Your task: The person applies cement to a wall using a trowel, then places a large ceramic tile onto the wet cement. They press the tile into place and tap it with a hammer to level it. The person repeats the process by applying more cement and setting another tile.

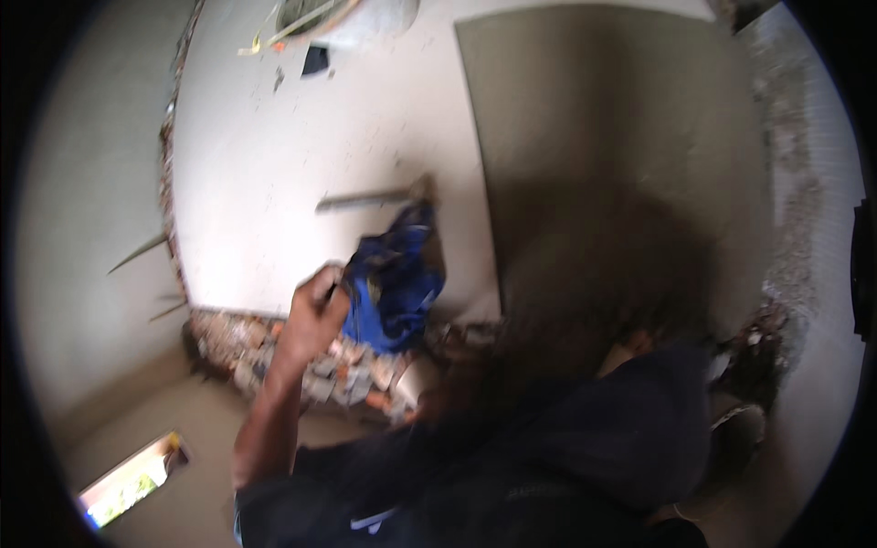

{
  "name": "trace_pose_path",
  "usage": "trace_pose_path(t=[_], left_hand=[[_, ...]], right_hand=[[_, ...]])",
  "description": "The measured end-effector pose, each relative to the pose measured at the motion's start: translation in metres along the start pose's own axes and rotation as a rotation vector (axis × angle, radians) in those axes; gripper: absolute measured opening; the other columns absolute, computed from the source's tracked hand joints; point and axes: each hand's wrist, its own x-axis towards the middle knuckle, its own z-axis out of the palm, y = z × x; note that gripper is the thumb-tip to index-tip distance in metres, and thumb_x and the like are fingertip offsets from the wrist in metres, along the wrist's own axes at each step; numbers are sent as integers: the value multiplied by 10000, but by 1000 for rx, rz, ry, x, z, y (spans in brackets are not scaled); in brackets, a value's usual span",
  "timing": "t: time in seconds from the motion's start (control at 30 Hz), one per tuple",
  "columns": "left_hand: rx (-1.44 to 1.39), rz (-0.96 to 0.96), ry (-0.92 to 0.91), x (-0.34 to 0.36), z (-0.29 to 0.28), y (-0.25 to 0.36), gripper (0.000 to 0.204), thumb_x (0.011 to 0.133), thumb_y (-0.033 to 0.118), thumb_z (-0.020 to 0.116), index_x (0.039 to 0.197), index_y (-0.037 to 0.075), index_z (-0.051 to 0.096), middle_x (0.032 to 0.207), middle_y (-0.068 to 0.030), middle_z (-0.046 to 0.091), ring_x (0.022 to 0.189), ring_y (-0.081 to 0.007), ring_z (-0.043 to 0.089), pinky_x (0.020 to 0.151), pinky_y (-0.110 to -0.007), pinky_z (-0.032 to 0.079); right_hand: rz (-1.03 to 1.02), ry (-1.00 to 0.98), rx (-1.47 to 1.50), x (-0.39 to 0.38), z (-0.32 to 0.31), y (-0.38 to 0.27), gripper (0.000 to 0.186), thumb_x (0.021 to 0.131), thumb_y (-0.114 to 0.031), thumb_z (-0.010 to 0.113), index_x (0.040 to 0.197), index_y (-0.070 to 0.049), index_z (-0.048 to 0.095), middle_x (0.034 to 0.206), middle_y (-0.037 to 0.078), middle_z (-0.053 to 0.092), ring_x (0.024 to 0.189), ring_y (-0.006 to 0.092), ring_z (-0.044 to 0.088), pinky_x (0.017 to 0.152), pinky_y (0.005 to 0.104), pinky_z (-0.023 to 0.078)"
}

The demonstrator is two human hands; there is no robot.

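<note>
My left hand [317, 304] is closed on a crumpled blue cloth [393, 292], held up at its upper left edge in the middle of the view. A long, thin straightedge-like tool [364, 200] lies on the pale slab [247, 183] just beyond the cloth, its right end blurred. My right hand cannot be made out; the cloth and my dark clothing cover much of that side.
Dark, smooth wet-looking mortar [603, 110] covers the right side. Broken brick rubble [265, 352] runs along the near edge. A bucket [356, 23] and a small dark piece [315, 60] are at the far side. Plastered walls [91, 183] border the left, with a small opening [128, 484].
</note>
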Motion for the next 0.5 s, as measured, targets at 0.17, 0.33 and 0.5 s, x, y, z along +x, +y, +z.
trace_pose_path(t=[0.17,0.33,0.5], left_hand=[[-29,229,181,-12,33,37,158,783,-92,562,894,18,547,786,29,508,689,-44,465,599,-189,400],[-95,345,264,-16,58,65,183,764,-97,580,889,29,537,794,20,512,697,-45,466,627,-197,403],[-343,157,355,22,32,85,44,852,52,578,882,33,553,824,-4,574,735,-59,503,678,-214,433]], right_hand=[[-752,-349,55,49,-8,-206,156,841,-74,643,990,-30,659,922,93,647,881,233,609,782,344,468],[-1241,-1036,218,5,100,-393,338,871,-327,659,1032,-34,609,828,143,615,805,305,635,681,391,509],[-1173,-1097,281,8,134,-425,244,912,-254,588,916,-12,559,780,183,579,730,347,611,619,426,472]])
